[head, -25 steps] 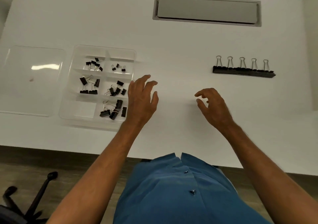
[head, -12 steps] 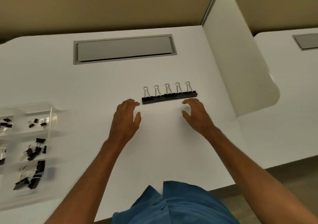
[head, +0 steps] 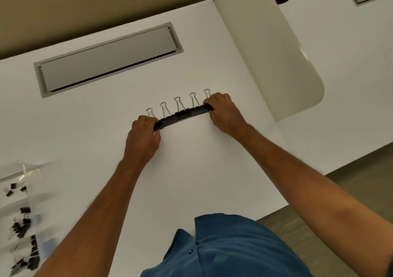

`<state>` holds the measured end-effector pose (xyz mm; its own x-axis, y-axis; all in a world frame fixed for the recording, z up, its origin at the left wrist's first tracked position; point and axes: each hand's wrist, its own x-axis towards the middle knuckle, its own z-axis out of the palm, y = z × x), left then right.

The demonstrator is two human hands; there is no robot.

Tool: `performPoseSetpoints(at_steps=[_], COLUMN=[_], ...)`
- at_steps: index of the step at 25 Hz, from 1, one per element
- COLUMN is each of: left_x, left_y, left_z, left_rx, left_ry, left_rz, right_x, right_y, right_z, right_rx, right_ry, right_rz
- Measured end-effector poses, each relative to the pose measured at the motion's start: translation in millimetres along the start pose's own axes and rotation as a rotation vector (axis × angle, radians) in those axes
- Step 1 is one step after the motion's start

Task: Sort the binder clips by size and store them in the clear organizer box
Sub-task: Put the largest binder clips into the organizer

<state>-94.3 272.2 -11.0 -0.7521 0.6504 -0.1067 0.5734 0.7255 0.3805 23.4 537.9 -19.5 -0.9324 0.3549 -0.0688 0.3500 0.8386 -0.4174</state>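
Head view shows both hands at the middle of the frame, each gripping one end of a row of large binder clips [head: 182, 114]; the left hand [head: 143, 137] curls its fingers over the row's left end with the thumb below, and the right hand [head: 223, 112] wraps the right end; five wire handles stand up along the row's far side, the rightmost partly hidden behind the right hand's fingers. Whether the row rests on the white desk [head: 202, 170] or is lifted off it cannot be told. Bare desk lies around the row on every side, with a grey recessed cover [head: 108, 60] above it toward the upper left and a white divider panel [head: 274, 63] rising to the right. The desk's near edge runs diagonally through the lower right of the frame. The clear organizer box [head: 23, 208] sits at the lower left, well apart from the hands, cut off by the frame edge and blurred; small black clips [head: 23, 230] lie in its compartments, their sizes hard to make out. A blue shirt [head: 229, 249] fills the bottom centre.
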Motion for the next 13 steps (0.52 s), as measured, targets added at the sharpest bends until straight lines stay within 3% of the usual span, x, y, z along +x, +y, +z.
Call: performPoseSetpoints(at_steps=[6,13], left_x=[16.0,24.9], left_y=[-2.3,-3.7], left_z=[2.9,3.8], left_rx=[-0.103,-0.17], left_ry=[0.0,-0.036], left_rz=[-0.075,-0.147], right_x=[13.1,17.0], right_y=[1.4,-19.7], right_z=[-12.6,-28.8], right_rx=[0.197,0.142], right_ry=[-0.026,0.002], right_rz=[0.088,-0.067])
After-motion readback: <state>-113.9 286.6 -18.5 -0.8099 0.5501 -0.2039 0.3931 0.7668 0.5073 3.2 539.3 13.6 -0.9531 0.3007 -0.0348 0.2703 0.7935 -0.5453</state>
